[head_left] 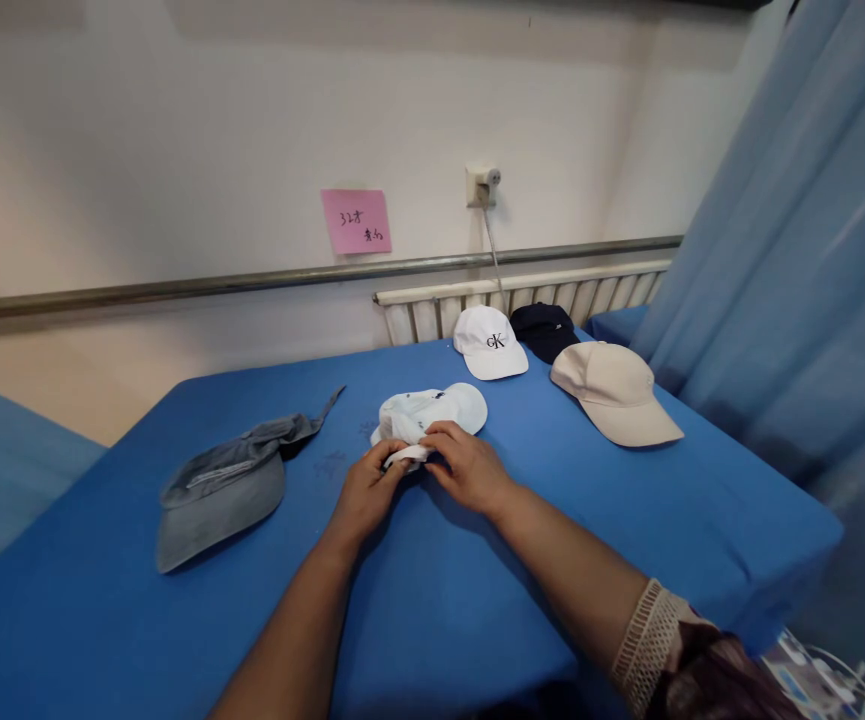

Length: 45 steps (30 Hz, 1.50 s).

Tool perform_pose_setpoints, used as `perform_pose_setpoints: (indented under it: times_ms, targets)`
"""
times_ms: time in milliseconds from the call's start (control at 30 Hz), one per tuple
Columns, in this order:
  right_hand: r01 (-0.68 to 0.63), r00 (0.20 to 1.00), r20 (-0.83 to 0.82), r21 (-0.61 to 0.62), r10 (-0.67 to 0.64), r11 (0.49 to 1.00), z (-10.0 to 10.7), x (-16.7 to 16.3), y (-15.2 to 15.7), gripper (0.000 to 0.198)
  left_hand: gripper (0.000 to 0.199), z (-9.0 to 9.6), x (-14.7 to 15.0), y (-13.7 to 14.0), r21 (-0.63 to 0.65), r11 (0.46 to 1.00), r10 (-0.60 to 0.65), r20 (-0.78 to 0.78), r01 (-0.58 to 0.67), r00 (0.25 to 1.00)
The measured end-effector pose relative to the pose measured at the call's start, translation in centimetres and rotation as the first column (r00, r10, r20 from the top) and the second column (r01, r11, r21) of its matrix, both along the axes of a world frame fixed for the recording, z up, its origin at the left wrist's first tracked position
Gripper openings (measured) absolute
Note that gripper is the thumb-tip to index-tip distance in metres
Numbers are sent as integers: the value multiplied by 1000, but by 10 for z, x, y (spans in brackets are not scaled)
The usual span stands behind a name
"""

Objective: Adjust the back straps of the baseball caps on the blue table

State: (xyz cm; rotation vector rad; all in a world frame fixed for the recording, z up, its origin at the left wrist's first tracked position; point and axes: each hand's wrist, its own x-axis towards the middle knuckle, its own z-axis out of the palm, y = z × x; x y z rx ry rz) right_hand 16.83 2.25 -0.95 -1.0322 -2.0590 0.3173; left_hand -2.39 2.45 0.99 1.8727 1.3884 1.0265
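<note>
Middle of blue bench (439, 610): pale cap (409, 412), brim towards far right, back edge towards near side. Gripped at that back edge by left hand (372, 480) and right hand (471, 468), set close together, pinching a white strap (411, 454) from either side. Cannot tell strap fastened or open; mostly covered by the grip. Nothing else in either hand.

Judged partway through handling the pale cap: in the grasp of both hands, not yet set free.

To far right, out of hand: white cap (483, 328) with dark letters, dark cap (543, 328) just beside it, beige cap (612, 385) a little nearer. All sitting crown up, neatly shaped; possibly done, impossible to confirm.

To left, well apart from the hands: grey cap (226, 500), brim towards near left, loose strap (331, 402) sticking out towards far right. Seemingly unfastened, so judged not done.
</note>
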Motion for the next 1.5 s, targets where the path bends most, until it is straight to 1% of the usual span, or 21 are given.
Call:
perform_pose_setpoints:
  times_ms: [67,133,200,300,433,567,700,767,833,900,967,1067,1133,1200,1333,1400,1500]
  targets:
    - [67,996,55,10,-67,998,0,-3,0,34,24,1,0,0,-32,999,4,55,-2,998]
    - [135,984,111,32,-138,990,-1,-6,1,27,24,2,1,1,-62,998,13,102,-7,995]
    - [163,974,144,72,-172,984,-1,-9,3,22,24,3,1,0,-73,997,21,136,-11,990]
    - [157,971,160,142,-179,977,-2,-11,4,20,23,4,3,-1,-60,998,36,151,-27,988]
    - [157,976,124,189,-182,969,-3,-9,3,19,24,3,4,-4,-15,998,58,73,-57,996]
    - [159,982,73,193,-175,968,-6,-9,2,16,22,3,5,-6,29,993,117,24,-118,993]
    - [128,988,64,167,-140,978,-6,-11,0,15,23,2,6,-6,37,986,160,25,-161,987]
    - [143,986,63,154,-154,978,-6,-12,0,17,25,1,6,-6,15,989,149,44,-150,988]
    - [165,981,74,156,-178,974,-7,-13,1,16,26,1,7,-6,-32,995,102,82,-100,991]
    - [181,977,78,168,-196,969,-9,-13,3,12,31,1,7,-7,-102,994,44,145,-29,988]
    - [196,975,68,177,-211,964,-11,-11,5,12,35,4,8,-8,-166,986,13,241,28,971]
    - [212,974,40,179,-222,961,-12,-9,6,16,33,7,10,-10,-224,974,38,363,47,931]
    - [215,975,18,182,-222,959,-11,-7,6,17,33,6,10,-9,-250,968,76,394,27,916]
    - [207,977,4,190,-212,960,-10,-5,5,16,36,4,9,-7,-266,964,122,401,-12,908]
    - [199,977,34,218,-211,956,-5,-3,2,15,40,-2,9,-4,-230,965,209,369,-129,906]
    - [222,966,84,214,-244,951,-5,-3,1,14,40,-3,9,-4,-191,969,212,329,-155,920]
    - [248,948,164,162,-273,955,-6,-4,-1,14,38,-3,10,-7,-123,982,175,264,-147,949]
